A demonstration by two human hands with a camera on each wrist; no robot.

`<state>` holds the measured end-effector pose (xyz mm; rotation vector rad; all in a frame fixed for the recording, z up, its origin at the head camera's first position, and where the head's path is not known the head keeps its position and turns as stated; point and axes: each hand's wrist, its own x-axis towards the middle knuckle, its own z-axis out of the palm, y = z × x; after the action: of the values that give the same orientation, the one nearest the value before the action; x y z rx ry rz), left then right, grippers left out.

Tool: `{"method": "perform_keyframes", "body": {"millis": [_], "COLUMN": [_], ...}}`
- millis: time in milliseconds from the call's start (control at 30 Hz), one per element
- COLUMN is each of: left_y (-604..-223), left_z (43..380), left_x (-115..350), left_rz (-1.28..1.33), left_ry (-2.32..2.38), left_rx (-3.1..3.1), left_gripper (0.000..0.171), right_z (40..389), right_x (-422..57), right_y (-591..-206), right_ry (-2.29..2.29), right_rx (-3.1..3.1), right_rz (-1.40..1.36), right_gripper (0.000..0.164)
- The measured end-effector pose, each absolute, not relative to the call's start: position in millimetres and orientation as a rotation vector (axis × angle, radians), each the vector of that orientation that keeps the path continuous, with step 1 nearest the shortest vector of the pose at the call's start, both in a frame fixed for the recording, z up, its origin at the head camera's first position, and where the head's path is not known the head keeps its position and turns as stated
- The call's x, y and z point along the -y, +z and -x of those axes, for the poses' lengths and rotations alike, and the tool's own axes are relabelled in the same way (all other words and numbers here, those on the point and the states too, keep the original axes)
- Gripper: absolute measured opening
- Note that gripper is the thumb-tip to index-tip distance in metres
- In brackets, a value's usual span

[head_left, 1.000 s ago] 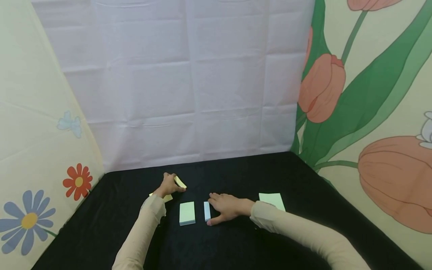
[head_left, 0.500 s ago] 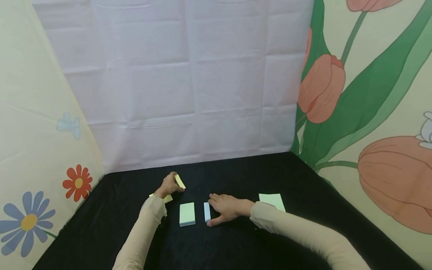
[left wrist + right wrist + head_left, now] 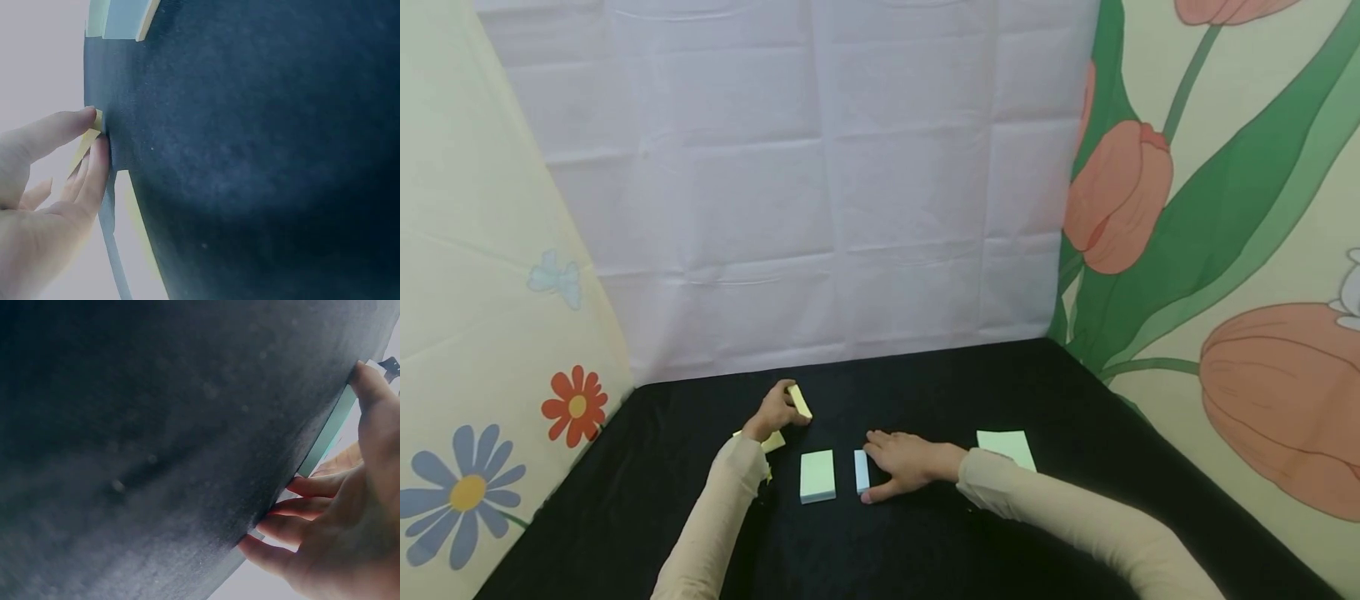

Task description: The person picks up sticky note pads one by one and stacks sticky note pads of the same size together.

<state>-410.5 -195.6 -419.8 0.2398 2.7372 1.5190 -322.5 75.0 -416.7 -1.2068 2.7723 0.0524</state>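
Note:
In the head view my left hand (image 3: pixel 772 411) pinches a narrow yellow sticky-note pad (image 3: pixel 801 402) at its two ends, between thumb and fingers. The left wrist view shows the yellow pad (image 3: pixel 84 149) partly hidden by those fingers. My right hand (image 3: pixel 906 461) lies low over the black cloth, holding a narrow light blue pad (image 3: pixel 861 472) with the thumb at its near end and the index finger at its far end. Seen from the right wrist, the pad's pale teal side (image 3: pixel 327 432) spans from thumb to index finger; the other fingers spread along the cloth.
Between the hands sits a thicker pale green pad (image 3: pixel 817 476) with a bluish lower edge. More yellow paper (image 3: pixel 772 441) lies under the left wrist, partly covered. Behind the right forearm is another pale green pad (image 3: pixel 1006 447). The black cloth (image 3: pixel 917 383) meets a white backdrop.
The left hand has shifted very slightly away toward the back and turned the yellow pad a little more upright. The right hand and the blue pad have stayed in place.

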Motion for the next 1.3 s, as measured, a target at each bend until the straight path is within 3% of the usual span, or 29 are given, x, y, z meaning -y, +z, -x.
{"method": "perform_keyframes", "body": {"millis": [300, 633, 1300], "left_y": [-420.6, -420.3, -420.4], "left_z": [410.9, 412.0, 406.5], "left_x": [199.5, 197.0, 198.2], "left_rz": [-0.222, -0.159, -0.234], "left_ry": [1.807, 1.949, 1.951], "left_rx": [-2.392, -2.310, -2.276], "left_gripper": [0.085, 0.051, 0.056], "right_z": [323.3, 324.4, 321.3], "right_x": [-73.0, -72.1, -71.0], "right_y": [-415.5, -415.4, -414.8], "right_ry": [0.066, 0.077, 0.059], "right_rx": [-2.768, -2.769, -2.775], "right_rz": [1.198, 1.196, 1.177], "right_gripper": [0.087, 0.087, 0.086]}}
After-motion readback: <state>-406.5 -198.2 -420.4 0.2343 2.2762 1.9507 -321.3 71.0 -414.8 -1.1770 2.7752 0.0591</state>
